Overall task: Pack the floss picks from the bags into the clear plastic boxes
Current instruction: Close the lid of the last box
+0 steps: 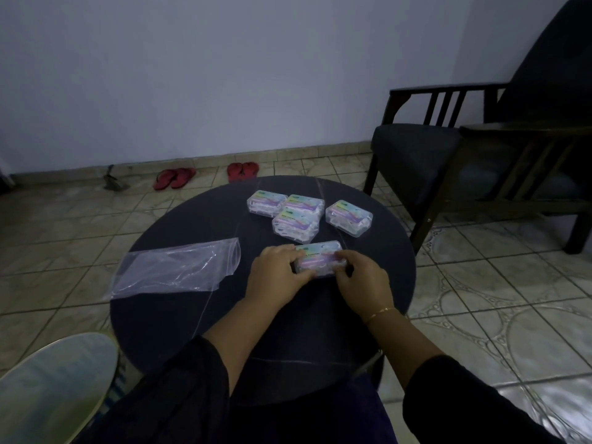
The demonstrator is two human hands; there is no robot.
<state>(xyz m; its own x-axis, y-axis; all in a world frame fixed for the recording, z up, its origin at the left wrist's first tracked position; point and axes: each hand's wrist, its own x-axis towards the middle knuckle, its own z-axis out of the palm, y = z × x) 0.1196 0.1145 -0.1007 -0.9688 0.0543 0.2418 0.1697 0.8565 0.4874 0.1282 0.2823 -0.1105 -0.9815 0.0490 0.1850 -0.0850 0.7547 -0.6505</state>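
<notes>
I see both hands, left (276,271) and right (361,277), gripping a box (318,258) on the table (179,315); fingers partly hide it.

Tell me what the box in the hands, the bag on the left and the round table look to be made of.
Box in the hands: clear rigid plastic, glossy; contents and a printed label show through.
Bag: thin transparent plastic film, empty, wrinkled, with sheen.
Round table: dark matte top with pale vein lines, perhaps stone or a stone-look laminate; I cannot tell which.
</notes>
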